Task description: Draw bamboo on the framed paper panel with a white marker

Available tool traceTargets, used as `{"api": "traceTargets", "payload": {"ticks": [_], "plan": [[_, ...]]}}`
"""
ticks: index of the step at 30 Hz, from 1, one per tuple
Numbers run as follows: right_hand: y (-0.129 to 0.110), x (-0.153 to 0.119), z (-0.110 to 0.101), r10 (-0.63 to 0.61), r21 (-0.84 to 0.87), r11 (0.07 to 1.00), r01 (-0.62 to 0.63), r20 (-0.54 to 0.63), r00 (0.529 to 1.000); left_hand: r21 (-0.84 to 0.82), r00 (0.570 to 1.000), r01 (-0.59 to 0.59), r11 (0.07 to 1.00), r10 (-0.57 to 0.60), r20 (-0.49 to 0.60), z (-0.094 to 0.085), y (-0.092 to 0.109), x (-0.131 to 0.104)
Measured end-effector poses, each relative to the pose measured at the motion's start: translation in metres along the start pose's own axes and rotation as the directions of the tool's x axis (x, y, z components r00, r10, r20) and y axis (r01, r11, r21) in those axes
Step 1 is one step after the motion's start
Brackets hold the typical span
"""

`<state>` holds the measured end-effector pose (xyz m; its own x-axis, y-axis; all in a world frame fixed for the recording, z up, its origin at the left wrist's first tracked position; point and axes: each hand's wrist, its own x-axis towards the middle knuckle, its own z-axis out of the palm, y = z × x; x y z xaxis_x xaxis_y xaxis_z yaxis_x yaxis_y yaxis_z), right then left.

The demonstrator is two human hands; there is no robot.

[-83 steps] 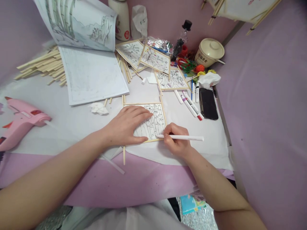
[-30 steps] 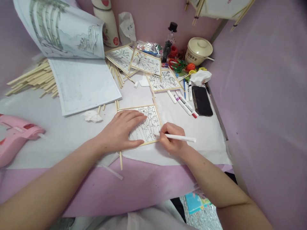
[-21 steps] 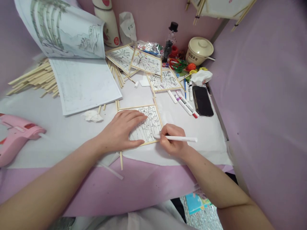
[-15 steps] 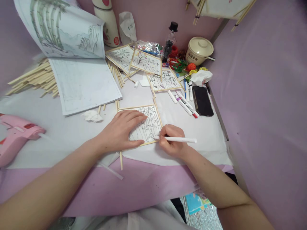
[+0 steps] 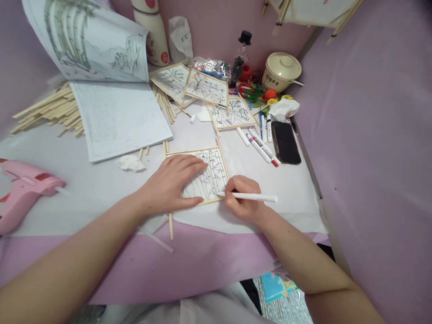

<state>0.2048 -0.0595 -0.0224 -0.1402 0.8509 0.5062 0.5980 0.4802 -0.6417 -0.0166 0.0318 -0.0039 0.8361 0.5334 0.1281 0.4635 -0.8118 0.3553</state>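
Left hand (image 5: 175, 182): fanned flat over the framed drawing (image 5: 213, 171) on the table (image 5: 286, 193).
Right hand (image 5: 243, 195): curled round the white pen (image 5: 259, 197), tip near lower-right corner.
Drawing: being inked, apparently.
Pen: next stroke wants steadiness.

Right of the right hand (image 5: 243, 199), bare worktop (image 5: 297, 198) is leaving a passage, with the held white marker (image 5: 258, 196) jutting into it and a smartphone (image 5: 286, 142) and loose markers (image 5: 259, 150) blocking it farther back. Between the pink hot glue gun (image 5: 29, 184) and the left hand (image 5: 175, 182), another gap is opening; a crumpled tissue (image 5: 131, 163) and sketchbook (image 5: 121, 117) are closing its far side.
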Motion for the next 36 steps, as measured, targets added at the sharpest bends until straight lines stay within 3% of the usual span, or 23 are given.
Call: {"api": "traceTargets", "payload": {"ticks": [9, 36], "plan": [[-0.0020, 0.0021, -0.0043, 0.019, 0.019, 1.000, -0.018, -0.068, 0.997, -0.003, 1.000, 0.005, 1.000, -0.005, 0.009, -0.0012, 0.0008, -0.0001], [-0.0029, 0.0037, -0.0040, 0.092, 0.003, 0.996, -0.092, -0.047, 0.995, -0.024, 1.000, 0.004, 1.000, -0.004, -0.013, -0.0015, 0.0021, -0.0014]]}}
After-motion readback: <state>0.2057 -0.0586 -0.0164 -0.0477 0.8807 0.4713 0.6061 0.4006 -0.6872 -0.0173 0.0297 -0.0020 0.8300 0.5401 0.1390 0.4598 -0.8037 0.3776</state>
